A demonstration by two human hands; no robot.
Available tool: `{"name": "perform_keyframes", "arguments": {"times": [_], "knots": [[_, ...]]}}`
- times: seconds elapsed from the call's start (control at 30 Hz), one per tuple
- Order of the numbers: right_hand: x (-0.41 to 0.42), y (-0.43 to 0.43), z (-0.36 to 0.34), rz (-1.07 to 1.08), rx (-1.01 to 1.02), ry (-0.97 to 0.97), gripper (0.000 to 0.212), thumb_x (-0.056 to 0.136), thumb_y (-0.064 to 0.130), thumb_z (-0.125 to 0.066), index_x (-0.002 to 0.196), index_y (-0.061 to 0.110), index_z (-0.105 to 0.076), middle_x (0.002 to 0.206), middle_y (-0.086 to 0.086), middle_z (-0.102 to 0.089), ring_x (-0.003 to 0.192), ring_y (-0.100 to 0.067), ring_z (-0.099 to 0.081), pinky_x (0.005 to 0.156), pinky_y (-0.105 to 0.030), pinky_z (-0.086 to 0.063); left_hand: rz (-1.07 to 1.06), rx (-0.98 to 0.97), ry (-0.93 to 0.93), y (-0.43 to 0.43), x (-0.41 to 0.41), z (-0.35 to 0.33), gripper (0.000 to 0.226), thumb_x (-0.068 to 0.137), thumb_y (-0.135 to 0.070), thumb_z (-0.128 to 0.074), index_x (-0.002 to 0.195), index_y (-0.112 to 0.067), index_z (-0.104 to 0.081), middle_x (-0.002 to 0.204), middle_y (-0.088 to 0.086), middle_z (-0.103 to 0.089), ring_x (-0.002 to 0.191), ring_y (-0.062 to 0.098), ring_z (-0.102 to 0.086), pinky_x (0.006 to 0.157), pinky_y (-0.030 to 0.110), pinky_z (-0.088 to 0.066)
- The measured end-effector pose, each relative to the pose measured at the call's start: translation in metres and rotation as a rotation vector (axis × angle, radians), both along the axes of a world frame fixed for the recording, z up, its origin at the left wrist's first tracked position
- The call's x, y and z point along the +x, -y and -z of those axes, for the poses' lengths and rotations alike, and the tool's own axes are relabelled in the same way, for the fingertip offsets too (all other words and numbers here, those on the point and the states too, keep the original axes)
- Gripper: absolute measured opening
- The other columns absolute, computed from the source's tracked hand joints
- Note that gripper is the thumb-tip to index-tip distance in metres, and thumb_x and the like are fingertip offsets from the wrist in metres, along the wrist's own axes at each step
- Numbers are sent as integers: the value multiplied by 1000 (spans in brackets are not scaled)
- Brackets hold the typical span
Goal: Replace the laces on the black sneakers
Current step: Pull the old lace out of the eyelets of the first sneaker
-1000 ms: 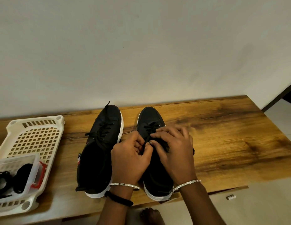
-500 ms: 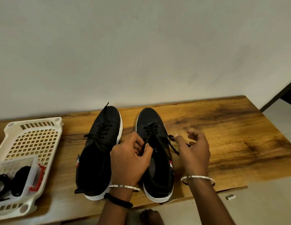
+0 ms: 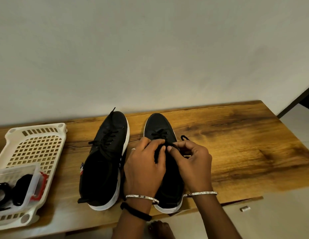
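Two black sneakers stand side by side on a wooden table (image 3: 236, 152), toes toward 12 o'clock and heels at the near edge, so the eyelet rows face the person. The left sneaker (image 3: 103, 161) is laced and untouched. The right sneaker (image 3: 159, 126) lies under both hands. The left hand (image 3: 143, 169), fingers curled, pinches the black lace (image 3: 169, 145) between thumb and forefinger above the upper eyelets. The right hand (image 3: 191, 163) pinches the same lace from the 3 o'clock side, and a free loop (image 3: 184, 137) spills toward 2 o'clock. This two-handed hold probably keeps the lace taut while it is worked at the eyelets. Whether it is going in or coming out cannot be told.

At 9 o'clock of the pair sits a white perforated basket (image 3: 34, 149) holding a clear box (image 3: 32, 180) with black coils (image 3: 20, 188), probably laces. A small object (image 3: 245, 208) lies on the floor at 4 o'clock. The hands themselves hide the eyelets.
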State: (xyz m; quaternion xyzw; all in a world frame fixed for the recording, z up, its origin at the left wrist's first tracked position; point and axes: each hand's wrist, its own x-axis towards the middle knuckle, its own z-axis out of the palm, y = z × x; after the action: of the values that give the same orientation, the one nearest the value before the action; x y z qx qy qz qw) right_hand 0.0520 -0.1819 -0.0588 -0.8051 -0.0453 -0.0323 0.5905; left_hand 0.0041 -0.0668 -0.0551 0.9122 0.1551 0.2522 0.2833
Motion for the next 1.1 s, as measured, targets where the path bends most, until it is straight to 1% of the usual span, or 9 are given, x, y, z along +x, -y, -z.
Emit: {"name": "perform_keyframes", "arguments": {"times": [0.2, 0.37, 0.47, 0.57, 0.7, 0.77, 0.83, 0.93, 1.1], "knots": [[4, 3, 3, -37, 273, -222, 12, 80, 7, -81, 76, 18, -79, 77, -5, -76, 80, -25, -74, 82, -46, -61, -59, 168, -50, 8, 3, 0, 22, 86, -28, -73, 107, -31, -71, 92, -6, -64, 67, 18, -63, 48, 29, -48], [4, 8, 0, -144, 306, -279, 11, 79, 2, -80, 76, 13, -79, 74, -9, -73, 78, -27, -73, 81, -46, -61, -113, 277, -63, 10, 7, 1, 21, 77, -26, -80, 94, -25, -67, 84, -5, -63, 58, 20, -59, 43, 26, -37], [5, 10, 2, -147, 316, -266, 11, 78, 0, -80, 76, 10, -79, 73, -10, -73, 75, -26, -72, 79, -40, -60, -121, 239, -12, 12, 8, 1, 14, 81, -25, -76, 85, -25, -63, 80, -7, -62, 60, 19, -59, 42, 27, -41], [5, 10, 7, -87, 302, -256, 8, 78, 5, -81, 75, 12, -78, 73, -13, -73, 75, -33, -72, 79, -49, -61, -216, -90, 44, 14, 10, 1, 17, 83, -26, -71, 73, -23, -58, 68, -9, -59, 61, 12, -57, 49, 29, -45], [7, 10, 12, -22, 279, -276, 7, 72, 21, -82, 72, 16, -76, 75, -14, -73, 78, -38, -72, 78, -58, -59, -292, -1019, 133, 1, 22, 6, 23, 88, -12, -70, 69, -12, -58, 57, -1, -54, 44, 13, -50, 43, 25, -37], [8, 10, 11, -8, 269, -270, 8, 77, 14, -81, 71, 16, -76, 74, -13, -72, 78, -41, -70, 76, -58, -59, -288, -1133, 59, -6, 24, 7, 21, 89, -12, -69, 72, -11, -57, 55, -1, -53, 40, 11, -47, 37, 23, -34], [7, 8, 11, 3, 250, -256, 11, 78, 12, -80, 70, 17, -75, 71, -11, -71, 78, -43, -68, 74, -57, -58, -303, -1049, 50, -5, 24, 6, 16, 86, -10, -72, 76, -13, -59, 57, -3, -56, 43, 14, -50, 40, 25, -38], [6, 7, 10, 14, 240, -251, 12, 79, 14, -80, 69, 18, -75, 71, -10, -70, 77, -41, -68, 73, -55, -59, -282, -680, 140, -1, 19, 0, 22, 76, -7, -69, 87, -21, -58, 78, -2, -61, 60, 14, -57, 55, 24, -48], [6, 6, 11, 25, 211, -224, 12, 79, 16, -80, 70, 21, -75, 69, -7, -71, 74, -41, -68, 70, -56, -58, 69, 13, 59, -1, 14, 0, 21, 76, -38, -64, 96, -32, -68, 99, -13, -57, 98, 12, -54, 78, 30, -44]]}}
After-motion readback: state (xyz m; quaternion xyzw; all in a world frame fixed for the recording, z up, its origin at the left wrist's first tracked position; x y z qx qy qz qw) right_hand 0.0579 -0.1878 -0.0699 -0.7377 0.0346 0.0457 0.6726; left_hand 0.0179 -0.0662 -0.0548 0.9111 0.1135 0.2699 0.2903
